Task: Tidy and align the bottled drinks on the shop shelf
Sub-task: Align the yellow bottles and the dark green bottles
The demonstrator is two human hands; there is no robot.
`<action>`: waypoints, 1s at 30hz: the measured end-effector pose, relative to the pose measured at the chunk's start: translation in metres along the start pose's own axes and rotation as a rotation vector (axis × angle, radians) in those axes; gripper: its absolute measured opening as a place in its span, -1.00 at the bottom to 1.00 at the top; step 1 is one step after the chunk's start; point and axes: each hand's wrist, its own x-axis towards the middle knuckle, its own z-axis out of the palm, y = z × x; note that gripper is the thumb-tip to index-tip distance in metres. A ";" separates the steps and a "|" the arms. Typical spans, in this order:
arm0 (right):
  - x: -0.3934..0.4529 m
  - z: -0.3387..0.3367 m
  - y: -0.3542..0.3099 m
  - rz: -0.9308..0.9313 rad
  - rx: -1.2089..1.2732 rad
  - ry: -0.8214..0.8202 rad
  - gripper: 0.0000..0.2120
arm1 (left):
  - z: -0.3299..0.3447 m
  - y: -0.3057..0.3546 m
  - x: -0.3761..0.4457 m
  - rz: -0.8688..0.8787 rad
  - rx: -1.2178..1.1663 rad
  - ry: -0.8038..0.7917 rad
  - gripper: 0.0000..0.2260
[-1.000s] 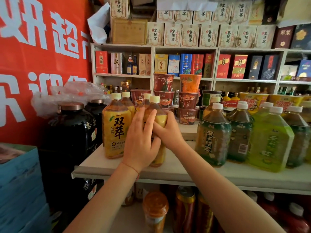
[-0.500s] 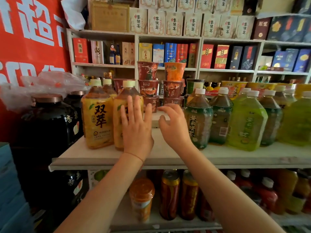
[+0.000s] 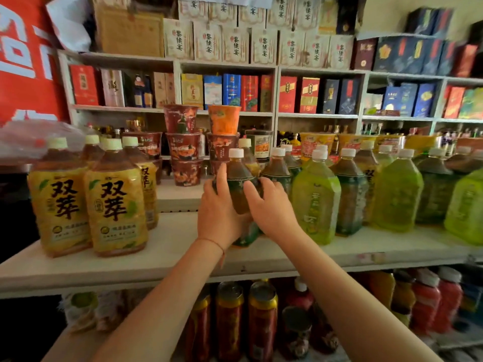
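Left hand (image 3: 219, 212) and right hand (image 3: 271, 207) both clasp a dark-green-labelled bottle (image 3: 239, 178) standing on the shelf (image 3: 183, 257); yellow-labelled bottles (image 3: 115, 202) stand left of the hands.

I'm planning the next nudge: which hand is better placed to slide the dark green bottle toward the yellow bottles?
Probably the right hand: it grips the dark green bottle on the side facing away from the yellow bottles, so it can push it that way. The left hand holds the near side and would be in the way.
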 end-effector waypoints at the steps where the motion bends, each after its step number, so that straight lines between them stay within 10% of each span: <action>1: 0.002 -0.001 0.001 0.005 0.032 -0.016 -0.50 | 0.002 -0.001 0.001 -0.033 -0.017 -0.006 0.08; 11: 0.029 0.016 -0.005 -0.405 -0.186 0.096 -0.75 | -0.017 -0.042 0.023 -0.264 0.131 0.015 0.07; 18: 0.079 0.051 -0.013 -0.213 -0.912 0.207 -0.25 | -0.031 -0.066 0.023 -0.329 0.240 -0.046 0.04; 30: 0.059 0.060 -0.029 -0.218 -0.768 0.223 0.01 | -0.031 -0.067 0.020 -0.372 0.342 -0.070 -0.09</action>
